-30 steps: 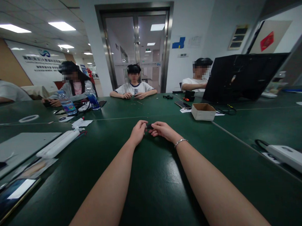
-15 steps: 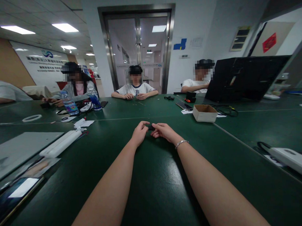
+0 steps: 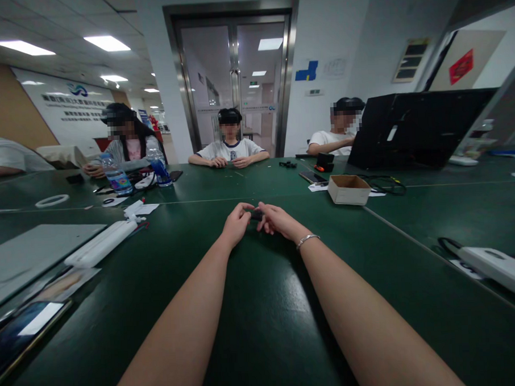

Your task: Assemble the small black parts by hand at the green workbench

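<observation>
Between my two hands, just above the green table [image 3: 262,306], is a small black object [image 3: 255,215] whose kind is too small to make out. My left hand [image 3: 237,225] has its thumb and bent fingers closed on the object's left end. From the other side, my right hand [image 3: 278,221] holds its right end between thumb and fingers, with the index finger reaching over the top toward the left fingertips. A silver bracelet [image 3: 307,240] circles my right wrist. Fingers partly hide the black object.
An open cardboard box [image 3: 348,190] stands ahead to the right, near a dark phone [image 3: 313,177]. Two bottles, one a clear bottle [image 3: 117,175], stand far left. A white power strip [image 3: 101,244] and a phone [image 3: 27,334] lie left. Several people sit across the table.
My right index finger and thumb have lifted and shifted over the black object toward my left fingers. Both hands stay in nearly the same place. The view has tilted slightly.
</observation>
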Demonstrator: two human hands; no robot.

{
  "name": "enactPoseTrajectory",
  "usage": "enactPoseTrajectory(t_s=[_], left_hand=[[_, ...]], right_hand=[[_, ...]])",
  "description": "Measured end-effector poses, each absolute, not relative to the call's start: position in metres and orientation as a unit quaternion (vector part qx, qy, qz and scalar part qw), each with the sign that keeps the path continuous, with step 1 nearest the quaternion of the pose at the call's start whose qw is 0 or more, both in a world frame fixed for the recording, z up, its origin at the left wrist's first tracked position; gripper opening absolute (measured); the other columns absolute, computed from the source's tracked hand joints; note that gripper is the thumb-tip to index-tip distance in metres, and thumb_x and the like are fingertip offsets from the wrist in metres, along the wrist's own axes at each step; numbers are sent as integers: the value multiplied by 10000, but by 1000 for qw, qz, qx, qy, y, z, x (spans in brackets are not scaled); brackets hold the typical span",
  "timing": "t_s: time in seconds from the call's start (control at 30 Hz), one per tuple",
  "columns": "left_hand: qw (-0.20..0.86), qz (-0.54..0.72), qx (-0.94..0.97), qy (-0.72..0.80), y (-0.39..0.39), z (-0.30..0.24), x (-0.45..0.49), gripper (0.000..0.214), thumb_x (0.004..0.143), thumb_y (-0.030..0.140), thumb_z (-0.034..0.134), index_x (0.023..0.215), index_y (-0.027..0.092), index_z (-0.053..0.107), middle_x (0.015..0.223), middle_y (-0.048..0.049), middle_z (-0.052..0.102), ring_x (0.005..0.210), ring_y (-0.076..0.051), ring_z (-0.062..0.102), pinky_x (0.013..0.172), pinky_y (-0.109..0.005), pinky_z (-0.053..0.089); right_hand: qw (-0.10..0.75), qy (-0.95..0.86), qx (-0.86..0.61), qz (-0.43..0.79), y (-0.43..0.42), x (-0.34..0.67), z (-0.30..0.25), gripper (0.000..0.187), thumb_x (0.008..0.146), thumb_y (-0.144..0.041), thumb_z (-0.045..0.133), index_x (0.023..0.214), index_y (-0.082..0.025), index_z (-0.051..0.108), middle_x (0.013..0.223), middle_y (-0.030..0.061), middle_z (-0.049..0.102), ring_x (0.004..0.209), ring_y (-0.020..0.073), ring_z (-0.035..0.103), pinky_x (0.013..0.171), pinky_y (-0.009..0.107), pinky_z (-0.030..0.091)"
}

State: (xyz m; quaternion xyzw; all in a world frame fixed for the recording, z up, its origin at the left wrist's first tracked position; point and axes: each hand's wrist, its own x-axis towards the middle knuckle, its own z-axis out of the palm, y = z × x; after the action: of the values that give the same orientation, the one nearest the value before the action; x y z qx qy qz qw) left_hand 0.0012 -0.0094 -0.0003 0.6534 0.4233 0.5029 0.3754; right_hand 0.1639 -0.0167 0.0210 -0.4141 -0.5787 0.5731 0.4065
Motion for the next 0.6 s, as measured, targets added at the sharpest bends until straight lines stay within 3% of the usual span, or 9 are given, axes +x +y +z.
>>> enactPoseTrajectory(t_s=[0.07,0.17,0.27,0.33,0.4,0.5,0.6], left_hand=[[382,506,645,427,-10,1,1,214,793,177,461,973,175,576,600,33,464,537,-98,428,537,-207,338],[390,512,636,426,-9,2,1,215,793,171,450,966,176,577,590,36,453,531,-96,422,532,-204,332],[385,512,642,421,-8,1,1,216,787,177,457,965,174,581,581,36,451,537,-98,426,528,-200,329],[381,511,644,423,-8,0,1,216,787,184,460,965,173,582,575,36,451,538,-99,427,522,-197,326],[381,513,640,426,-9,0,1,214,792,189,452,964,174,579,565,39,448,529,-97,421,514,-194,322],[389,514,634,428,-10,1,1,218,801,191,435,972,178,571,549,45,439,507,-94,411,499,-191,314],[393,504,642,425,-11,2,1,222,816,207,428,985,178,570,535,48,434,491,-95,405,483,-194,306]], right_hand=[[424,-586,-416,551,-16,163,20,162,909,-228,554,1050,-156,517,656,0,624,344,64,464,287,136,327],[436,-572,-392,574,-15,164,20,429,810,-152,658,1170,-219,436,770,-27,623,382,60,504,330,140,391],[413,-565,-406,587,-15,164,20,259,931,-331,502,1124,-162,465,689,1,610,348,64,459,307,148,367],[408,-580,-416,570,-15,164,20,254,966,-353,412,1051,-132,505,638,11,596,322,56,407,278,142,320],[414,-594,-399,562,-16,164,21,189,914,-264,522,1066,-153,503,682,-4,596,344,51,425,290,135,331],[416,-583,-364,595,-17,166,22,460,801,-173,670,1183,-229,421,767,-28,592,428,70,525,363,147,419],[395,-564,-391,610,-15,166,21,310,913,-339,552,1159,-191,435,697,-7,593,390,83,499,343,163,402]])
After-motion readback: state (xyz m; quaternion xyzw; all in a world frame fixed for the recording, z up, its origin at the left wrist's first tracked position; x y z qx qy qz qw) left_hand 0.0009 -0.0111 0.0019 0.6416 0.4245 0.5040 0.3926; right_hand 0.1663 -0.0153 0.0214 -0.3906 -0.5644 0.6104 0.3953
